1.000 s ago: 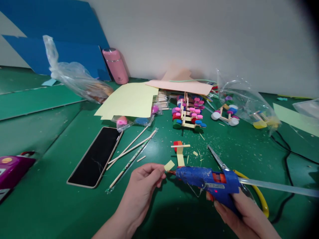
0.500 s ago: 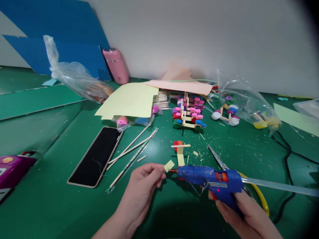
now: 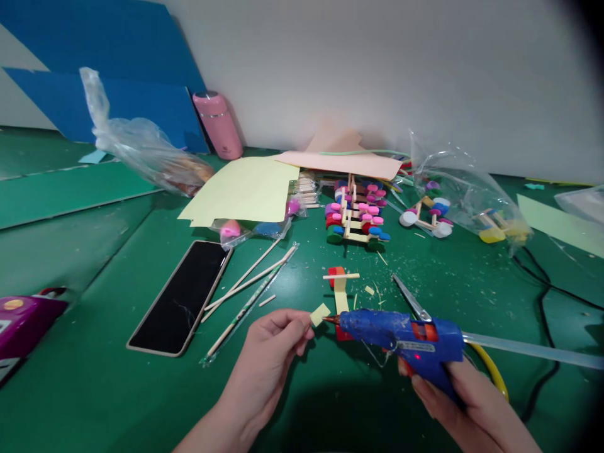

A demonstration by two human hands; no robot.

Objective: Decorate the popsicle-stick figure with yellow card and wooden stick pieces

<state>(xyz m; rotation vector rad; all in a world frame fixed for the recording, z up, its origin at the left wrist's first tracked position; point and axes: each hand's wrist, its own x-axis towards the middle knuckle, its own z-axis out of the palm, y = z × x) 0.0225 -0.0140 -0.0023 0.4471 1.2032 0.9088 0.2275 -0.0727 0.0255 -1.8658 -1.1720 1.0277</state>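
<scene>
The left hand (image 3: 276, 352) pinches a small yellow piece (image 3: 321, 314) between thumb and fingers, holding it over the green table (image 3: 302, 418). The right hand (image 3: 472, 406) is wrapped round the handle of a blue glue gun (image 3: 401, 333), its nozzle pointing left at the yellow piece — whether the tip touches it, I cannot tell. The two hands are apart, with the gun's body between them. A small red light glows on the gun, and a clear glue stick (image 3: 533, 350) runs out of its back end.

Just beyond the nozzle lies a yellow strip (image 3: 340, 302) with red and orange discs (image 3: 336, 272) at its far end and a short stick (image 3: 346, 276) across it. Scissors (image 3: 411, 299) lie beside the gun, partly hidden behind it. To the left are a phone (image 3: 182, 299), loose sticks (image 3: 249, 286) and a wrapped stick (image 3: 252, 304). Farther back stand small wooden frames with coloured discs (image 3: 357, 217), near a pale yellow sheet (image 3: 245, 192) — and, by the wall, a pink bottle (image 3: 218, 126).
</scene>
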